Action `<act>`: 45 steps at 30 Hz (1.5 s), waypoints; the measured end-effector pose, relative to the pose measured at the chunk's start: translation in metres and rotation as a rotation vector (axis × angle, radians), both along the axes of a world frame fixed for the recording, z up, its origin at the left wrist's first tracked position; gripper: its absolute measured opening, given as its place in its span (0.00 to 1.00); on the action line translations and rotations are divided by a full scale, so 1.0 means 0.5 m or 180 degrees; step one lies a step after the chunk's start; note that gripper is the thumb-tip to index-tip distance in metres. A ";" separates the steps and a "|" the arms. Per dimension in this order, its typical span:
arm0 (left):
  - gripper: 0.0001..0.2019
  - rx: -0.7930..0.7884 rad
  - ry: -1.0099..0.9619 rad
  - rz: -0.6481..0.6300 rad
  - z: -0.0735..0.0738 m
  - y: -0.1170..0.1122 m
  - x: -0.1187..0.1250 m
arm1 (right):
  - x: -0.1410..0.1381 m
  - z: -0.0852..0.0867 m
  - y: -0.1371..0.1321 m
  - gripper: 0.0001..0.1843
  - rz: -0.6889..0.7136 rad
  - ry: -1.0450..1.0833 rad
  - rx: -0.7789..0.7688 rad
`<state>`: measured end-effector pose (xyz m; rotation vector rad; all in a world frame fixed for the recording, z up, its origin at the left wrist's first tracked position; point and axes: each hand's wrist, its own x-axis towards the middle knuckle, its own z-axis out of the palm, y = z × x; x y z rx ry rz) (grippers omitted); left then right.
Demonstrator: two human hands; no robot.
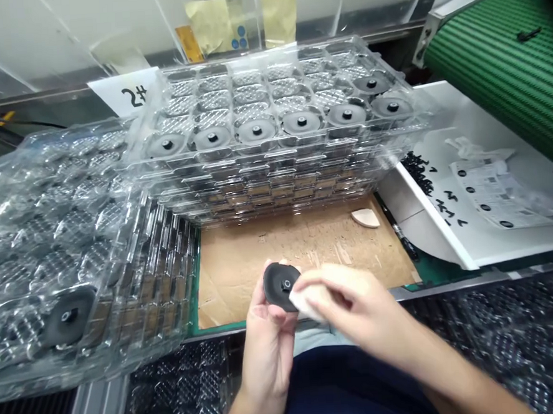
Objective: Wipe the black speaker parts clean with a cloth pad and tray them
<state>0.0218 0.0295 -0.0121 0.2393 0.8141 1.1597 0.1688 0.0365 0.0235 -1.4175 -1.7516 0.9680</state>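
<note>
My left hand [265, 332] holds a round black plastic disc [274, 286] by its rim, with the raised centre hub facing up. In my right hand [347, 296] a folded white cloth [307, 304] is pinched, its edge against the right side of the disc. Both hands are low in the view, just above the near edge of a cardboard sheet [233, 266]. Beyond them stands a stack of clear plastic trays [265, 170]; similar discs [257, 132] sit in the front row of its top tray.
At the left, another clear tray stack [71, 226] holds a single disc [69, 316]. A white pad [366, 218] and a black marker [407, 246] lie to the right. Farther right are a white tray [485, 244] with small black parts [417, 170] and a green conveyor belt [505, 49].
</note>
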 end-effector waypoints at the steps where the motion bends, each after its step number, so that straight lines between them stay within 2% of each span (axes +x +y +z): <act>1: 0.24 -0.0029 0.0003 0.0108 -0.003 0.000 -0.004 | 0.005 -0.027 0.008 0.10 -0.0185 -0.0094 -0.0101; 3: 0.25 -0.0059 -0.0016 0.0251 -0.007 -0.001 -0.013 | 0.015 -0.095 0.017 0.12 -0.0633 -0.0365 -0.0200; 6: 0.26 -0.0042 -0.0060 0.0316 -0.010 0.000 -0.028 | 0.023 -0.198 0.003 0.14 -0.0674 -0.0415 -0.0362; 8: 0.25 -0.0063 -0.0063 0.0335 -0.011 0.000 -0.037 | 0.024 -0.236 -0.012 0.15 -0.0600 -0.0392 -0.0450; 9: 0.24 -0.0089 -0.0068 0.0334 -0.011 0.000 -0.041 | 0.024 -0.241 -0.016 0.15 -0.0577 -0.0377 -0.0482; 10: 0.24 -0.0110 -0.0082 0.0330 -0.011 0.000 -0.043 | 0.024 -0.235 -0.017 0.15 -0.0572 -0.0359 -0.0503; 12: 0.24 -0.0123 -0.0118 0.0311 -0.010 -0.002 -0.043 | 0.019 -0.192 -0.009 0.14 -0.0606 -0.0317 -0.0526; 15: 0.26 -0.0045 -0.0122 0.0259 -0.007 -0.008 -0.036 | -0.013 -0.082 0.010 0.13 -0.0598 -0.0055 -0.0368; 17: 0.28 0.0001 -0.0094 0.0129 -0.006 -0.013 -0.033 | -0.047 -0.012 0.012 0.11 -0.0324 0.0345 0.0133; 18: 0.28 -0.0006 -0.0084 0.0045 -0.006 -0.015 -0.033 | -0.063 0.015 0.010 0.11 -0.0094 0.0322 0.0447; 20: 0.27 -0.0100 -0.0037 -0.0091 -0.008 -0.019 -0.037 | -0.087 0.048 0.005 0.11 0.0275 0.0183 0.0632; 23: 0.27 -0.0194 0.0069 -0.0122 -0.009 -0.021 -0.042 | -0.094 0.059 0.005 0.10 0.0869 -0.0066 0.0117; 24: 0.25 -0.0183 0.0082 -0.0148 -0.007 -0.021 -0.040 | -0.093 0.057 0.007 0.10 0.0916 -0.0112 0.0069; 28: 0.20 -0.0145 -0.0073 -0.0423 0.009 -0.021 -0.027 | -0.083 0.050 0.006 0.12 0.0270 -0.0088 0.0737; 30: 0.22 -0.0182 -0.0147 -0.0451 0.019 -0.019 -0.024 | -0.068 0.054 -0.009 0.11 0.0450 0.0091 0.0584; 32: 0.23 -0.0214 -0.0171 -0.0454 0.027 -0.016 -0.022 | -0.042 0.063 -0.029 0.09 0.0740 0.0114 0.0171; 34: 0.26 -0.0227 -0.0171 -0.0493 0.029 -0.015 -0.019 | -0.015 0.070 -0.045 0.09 0.0640 -0.0149 -0.0037; 36: 0.29 -0.0226 -0.0186 -0.0550 0.026 -0.017 -0.011 | 0.003 0.071 -0.049 0.10 0.0347 -0.0533 0.0152; 38: 0.31 -0.0278 -0.0241 -0.0655 0.024 -0.022 -0.003 | 0.011 0.067 -0.040 0.11 0.0184 -0.0850 0.0768; 40: 0.30 -0.0329 -0.0301 -0.0820 0.026 -0.026 0.003 | 0.015 0.060 -0.022 0.14 0.0495 -0.0793 0.1420; 41: 0.30 -0.0318 -0.0322 -0.0891 0.029 -0.027 0.006 | 0.017 0.057 -0.012 0.16 0.0779 -0.0632 0.1557; 43: 0.26 -0.0293 -0.0317 -0.1045 0.036 -0.027 0.011 | 0.024 0.054 0.002 0.17 0.1212 -0.0359 0.1386; 45: 0.18 -0.0376 -0.0258 -0.1285 0.043 -0.027 0.019 | 0.029 0.056 0.004 0.15 0.1070 -0.0492 0.1105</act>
